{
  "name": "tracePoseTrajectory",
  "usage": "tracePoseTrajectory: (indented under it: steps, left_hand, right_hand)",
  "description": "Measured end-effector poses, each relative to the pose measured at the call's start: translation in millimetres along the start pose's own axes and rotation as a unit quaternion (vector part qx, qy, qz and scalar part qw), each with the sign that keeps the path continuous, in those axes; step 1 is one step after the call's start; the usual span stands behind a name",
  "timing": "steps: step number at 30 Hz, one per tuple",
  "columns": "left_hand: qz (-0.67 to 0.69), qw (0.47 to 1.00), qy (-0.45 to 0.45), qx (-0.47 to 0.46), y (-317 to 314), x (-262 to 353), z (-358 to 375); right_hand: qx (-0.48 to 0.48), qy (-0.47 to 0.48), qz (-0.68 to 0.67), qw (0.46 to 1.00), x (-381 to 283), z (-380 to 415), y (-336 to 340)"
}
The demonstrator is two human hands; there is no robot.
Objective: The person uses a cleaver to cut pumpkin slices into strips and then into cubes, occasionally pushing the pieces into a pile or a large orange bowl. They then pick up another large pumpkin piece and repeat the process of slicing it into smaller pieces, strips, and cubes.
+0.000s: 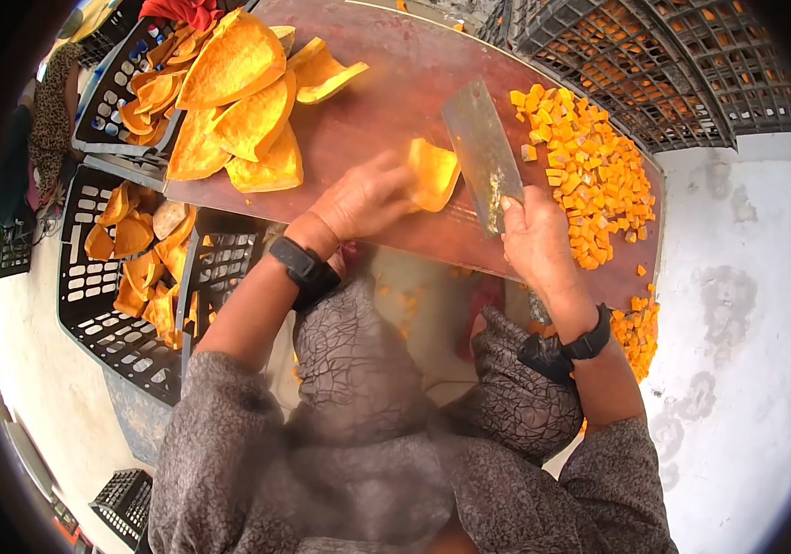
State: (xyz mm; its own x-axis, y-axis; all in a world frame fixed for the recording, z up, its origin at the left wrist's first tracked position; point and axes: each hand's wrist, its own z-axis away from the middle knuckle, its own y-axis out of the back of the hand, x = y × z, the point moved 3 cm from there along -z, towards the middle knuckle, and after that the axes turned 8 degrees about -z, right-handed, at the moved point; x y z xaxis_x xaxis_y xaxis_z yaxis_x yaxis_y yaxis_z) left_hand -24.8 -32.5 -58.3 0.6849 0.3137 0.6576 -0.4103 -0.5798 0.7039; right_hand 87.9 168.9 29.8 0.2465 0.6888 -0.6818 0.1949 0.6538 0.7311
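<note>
My right hand (538,235) is closed round the handle of a cleaver (480,138), whose broad blade points away from me with bits of orange flesh stuck near the handle. My left hand (368,196), slightly blurred, grips the left edge of a curved pumpkin piece (434,175) near the front edge of the reddish-brown table (395,83). The blade is just right of that piece. A heap of diced pumpkin (589,175) covers the table's right end. Larger pumpkin slabs (238,111) are piled at its left end, with another piece (323,72) beside them.
Black plastic crates (77,268) with pumpkin pieces stand left of the table. Other black crates (645,69) stand beyond its far right side. More diced pumpkin (637,337) lies below the table's right edge, beside a pale floor (728,351). My knees are under the front edge.
</note>
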Motion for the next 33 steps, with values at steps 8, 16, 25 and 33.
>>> tracePoseTrajectory:
  steps: [8, 16, 25, 33]
  left_hand:
    - [-0.103, 0.991, -0.082, -0.012, -19.9, 17.9, -13.5]
    - [-0.135, 0.982, -0.078, 0.104, -6.4, 20.0, -17.3]
    - [-0.102, 0.993, -0.01, 0.054, -23.4, 15.6, -21.5]
    - [-0.1, 0.992, -0.018, 0.079, -20.8, 18.7, -20.4]
  right_hand:
    - [0.001, -0.003, 0.015, 1.0, -16.9, 10.4, 1.6]
    - [0.007, 0.003, 0.059, 0.998, -6.0, 21.5, 2.0]
    - [0.015, 0.043, 0.09, 0.995, -7.3, 28.0, -1.4]
    - [0.001, 0.004, 0.131, 0.991, -9.2, 29.9, 0.3]
